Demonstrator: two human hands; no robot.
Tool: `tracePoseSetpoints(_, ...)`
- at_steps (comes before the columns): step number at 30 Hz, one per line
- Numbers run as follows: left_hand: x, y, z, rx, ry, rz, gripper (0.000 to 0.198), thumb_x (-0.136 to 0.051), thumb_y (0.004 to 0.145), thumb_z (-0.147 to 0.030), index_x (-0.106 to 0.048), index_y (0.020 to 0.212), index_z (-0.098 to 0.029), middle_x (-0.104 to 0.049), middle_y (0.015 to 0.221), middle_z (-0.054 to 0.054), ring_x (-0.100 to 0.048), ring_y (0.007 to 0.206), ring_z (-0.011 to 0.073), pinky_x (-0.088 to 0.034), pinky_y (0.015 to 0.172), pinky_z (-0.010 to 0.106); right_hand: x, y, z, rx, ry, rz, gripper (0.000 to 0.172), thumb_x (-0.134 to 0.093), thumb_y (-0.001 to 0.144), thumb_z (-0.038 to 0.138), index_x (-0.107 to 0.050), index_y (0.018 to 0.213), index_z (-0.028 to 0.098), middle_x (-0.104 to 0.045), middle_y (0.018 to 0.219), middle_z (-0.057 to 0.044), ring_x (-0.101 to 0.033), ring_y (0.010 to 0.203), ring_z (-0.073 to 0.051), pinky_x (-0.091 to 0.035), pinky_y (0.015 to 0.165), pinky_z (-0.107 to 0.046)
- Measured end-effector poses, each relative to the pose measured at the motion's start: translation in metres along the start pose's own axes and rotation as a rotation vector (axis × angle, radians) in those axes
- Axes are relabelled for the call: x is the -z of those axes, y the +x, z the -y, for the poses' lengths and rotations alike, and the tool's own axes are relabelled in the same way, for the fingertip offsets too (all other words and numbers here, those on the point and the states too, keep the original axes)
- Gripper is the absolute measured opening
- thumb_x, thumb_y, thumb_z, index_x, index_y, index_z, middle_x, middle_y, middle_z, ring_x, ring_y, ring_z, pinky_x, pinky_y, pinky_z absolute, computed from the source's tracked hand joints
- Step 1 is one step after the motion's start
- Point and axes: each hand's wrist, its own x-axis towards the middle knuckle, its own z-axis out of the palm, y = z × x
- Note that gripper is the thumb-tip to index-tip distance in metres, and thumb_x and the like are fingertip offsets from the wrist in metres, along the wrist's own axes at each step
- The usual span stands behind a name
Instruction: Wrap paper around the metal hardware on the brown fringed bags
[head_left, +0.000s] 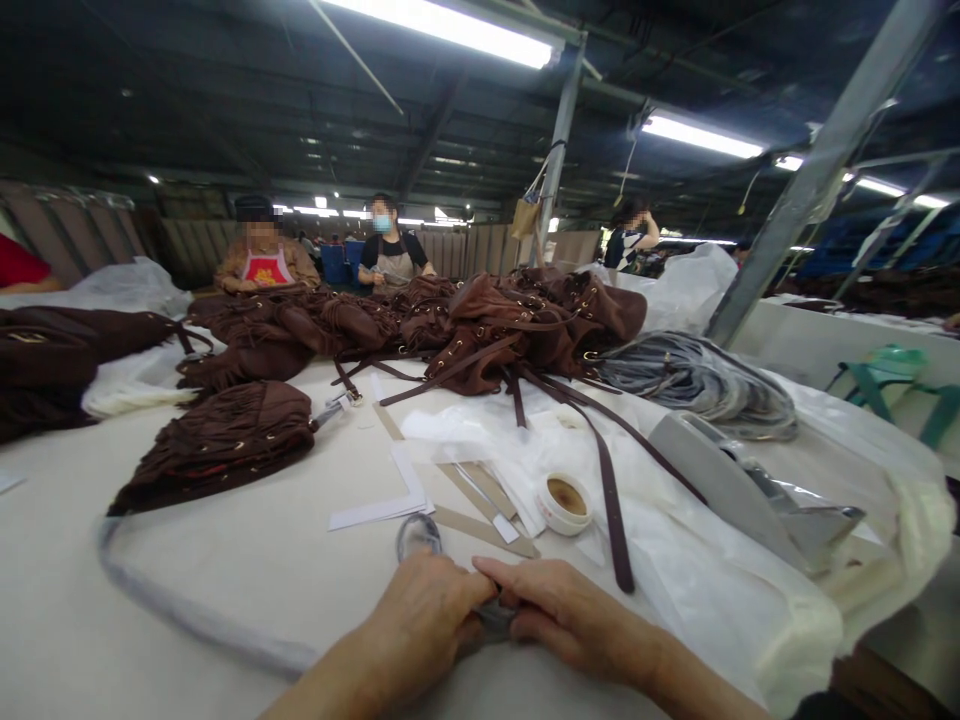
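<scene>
My left hand (420, 615) and my right hand (566, 608) meet near the front of the table, fingers bent and closed on a strap in greyish plastic wrap (495, 622). Past my left knuckles a small loop of wrapped strap (418, 533) sticks up. More wrapped strap (202, 620) curves from under my left forearm to a dark brown fringed bag (225, 440) lying on its side, seemingly joined to it. The part between my palms is mostly hidden by my fingers.
A tape roll (564, 503), card strips (480, 500) and a grey tape dispenser (750, 490) lie on the white table (60, 560). Brown bags (487, 325) are heaped behind, with a bundle of wrapped straps (697, 380) to the right. Co-workers (390, 255) are across the table.
</scene>
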Motion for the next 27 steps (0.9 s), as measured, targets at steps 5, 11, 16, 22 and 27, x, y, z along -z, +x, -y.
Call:
tracePoseSetpoints(5, -0.031, 0.010, -0.030, 0.008, 0.164, -0.064, 0.015, -0.049, 0.088, -0.011, -0.063, 0.091, -0.015, -0.070, 0.082, 0.009, -0.066, 0.078, 0.0255, -0.049, 0.068, 0.037, -0.020, -0.005, 0.007, -0.163, -0.083, -0.051, 0.083, -0.045, 0.077, 0.011, -0.008, 0.152, 0.019, -0.071, 0.097, -0.007, -0.065, 0.086, -0.024, -0.051, 0.079, -0.034)
tracePoseSetpoints(11, -0.046, 0.014, -0.037, -0.029, 0.184, -0.149, 0.013, -0.049, 0.087, -0.010, -0.061, 0.088, -0.014, -0.069, 0.078, 0.008, -0.064, 0.071, 0.0249, -0.047, 0.064, 0.038, -0.037, -0.004, 0.013, -0.295, -0.196, -0.086, 0.093, -0.042, 0.071, 0.009, 0.007, 0.150, 0.013, -0.072, 0.094, -0.012, -0.067, 0.080, -0.028, -0.052, 0.070, -0.036)
tracePoseSetpoints(16, -0.018, -0.007, -0.008, -0.250, 0.146, -0.212, 0.017, -0.045, 0.093, -0.018, -0.060, 0.102, -0.019, -0.069, 0.091, 0.005, -0.062, 0.087, 0.0213, -0.043, 0.089, 0.042, -0.016, -0.006, 0.008, -0.187, -0.036, -0.033, 0.077, -0.045, 0.077, 0.012, -0.022, 0.150, 0.017, -0.070, 0.104, -0.010, -0.063, 0.091, -0.025, -0.048, 0.082, -0.037)
tracePoseSetpoints(22, -0.026, -0.065, 0.021, -0.020, 0.208, -0.476, 0.076, -0.065, 0.070, -0.025, -0.032, 0.139, -0.019, -0.047, 0.139, 0.015, -0.047, 0.120, 0.0321, -0.036, 0.101, 0.044, 0.005, -0.013, 0.010, -0.370, 0.394, -0.142, 0.081, -0.056, 0.069, 0.012, -0.032, 0.146, 0.024, -0.062, 0.078, 0.003, -0.052, 0.066, -0.013, -0.042, 0.064, -0.026)
tracePoseSetpoints(27, -0.039, -0.094, 0.034, -0.027, 0.354, -0.514, 0.053, -0.051, 0.073, -0.005, -0.047, 0.125, -0.018, -0.066, 0.107, 0.009, -0.060, 0.088, 0.0225, -0.045, 0.081, 0.032, 0.017, -0.022, 0.018, -0.537, 0.973, -0.092, 0.096, -0.066, 0.058, 0.013, -0.029, 0.147, 0.020, -0.046, 0.061, 0.010, -0.038, 0.049, -0.007, -0.033, 0.047, -0.019)
